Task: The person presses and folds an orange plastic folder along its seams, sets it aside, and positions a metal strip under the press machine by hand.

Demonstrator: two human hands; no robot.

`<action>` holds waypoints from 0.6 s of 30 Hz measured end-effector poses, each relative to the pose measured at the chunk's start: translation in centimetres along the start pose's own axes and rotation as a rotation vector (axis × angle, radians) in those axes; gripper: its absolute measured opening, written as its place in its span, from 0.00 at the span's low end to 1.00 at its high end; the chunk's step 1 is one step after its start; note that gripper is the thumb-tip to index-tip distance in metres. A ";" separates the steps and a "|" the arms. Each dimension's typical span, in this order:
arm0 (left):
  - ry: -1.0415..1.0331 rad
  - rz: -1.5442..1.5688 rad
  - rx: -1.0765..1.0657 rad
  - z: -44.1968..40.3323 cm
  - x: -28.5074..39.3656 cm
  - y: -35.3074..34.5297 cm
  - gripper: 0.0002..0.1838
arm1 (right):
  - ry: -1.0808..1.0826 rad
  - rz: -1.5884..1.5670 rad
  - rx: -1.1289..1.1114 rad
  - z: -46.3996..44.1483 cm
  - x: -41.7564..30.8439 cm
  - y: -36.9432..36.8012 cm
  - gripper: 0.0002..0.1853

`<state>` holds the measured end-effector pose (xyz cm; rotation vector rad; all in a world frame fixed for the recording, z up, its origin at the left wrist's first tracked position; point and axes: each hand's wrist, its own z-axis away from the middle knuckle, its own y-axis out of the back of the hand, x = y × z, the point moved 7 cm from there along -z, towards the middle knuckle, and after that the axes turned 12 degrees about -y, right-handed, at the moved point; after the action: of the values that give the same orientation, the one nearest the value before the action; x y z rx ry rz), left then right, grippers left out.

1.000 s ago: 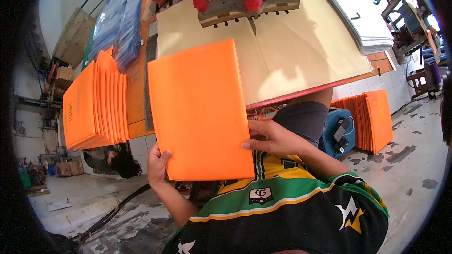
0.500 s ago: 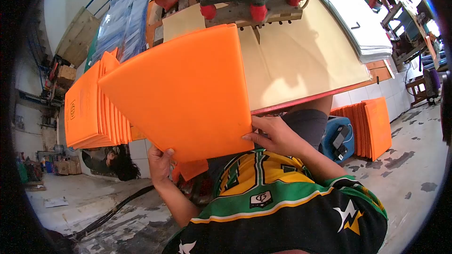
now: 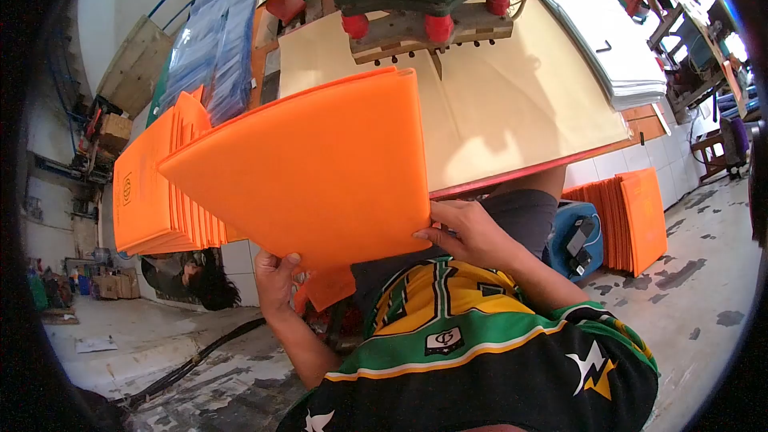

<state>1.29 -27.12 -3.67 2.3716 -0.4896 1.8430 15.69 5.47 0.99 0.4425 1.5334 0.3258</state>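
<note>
An orange folder (image 3: pixel 312 172) is held up over my lap, its lower left corner opened out and its top edges slightly apart. My right hand (image 3: pixel 464 230) pinches its lower right edge between thumb and fingers. At the lower left edge, my left hand (image 3: pixel 277 274) has its thumb against the folder, the fingers partly hidden. Left of the folder, a stack of orange folders (image 3: pixel 144 192) stands at the table's edge. Behind it is a machine (image 3: pixel 432 0) with red knobs over a cream sheet (image 3: pixel 496 104).
Clear plastic sleeves (image 3: pixel 212 48) lie at the back left, white sheets (image 3: pixel 608 48) at the back right. More orange folders (image 3: pixel 632 220) stand on the right beside a blue container (image 3: pixel 572 236). A person (image 3: pixel 200 276) is at the lower left.
The held folder has swung from nearly upright to a slant, with its left part spread outward to the left. Both hands stay at its lower edges. The view has shifted slightly.
</note>
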 end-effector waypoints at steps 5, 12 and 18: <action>0.141 -0.037 -0.051 0.0 0.2 -0.6 0.15 | 0.018 0.066 0.043 0.1 0.3 0.0 0.14; 0.167 -0.092 -0.085 0.3 0.1 -1.5 0.17 | 0.073 0.117 0.124 0.4 0.8 0.4 0.11; 0.138 -0.120 -0.104 0.6 -0.4 -0.3 0.18 | 0.036 0.137 0.072 0.6 1.0 0.5 0.12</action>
<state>1.89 -26.91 -4.16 2.1403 -0.4084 1.8633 16.40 6.35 0.35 0.6023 1.5573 0.3877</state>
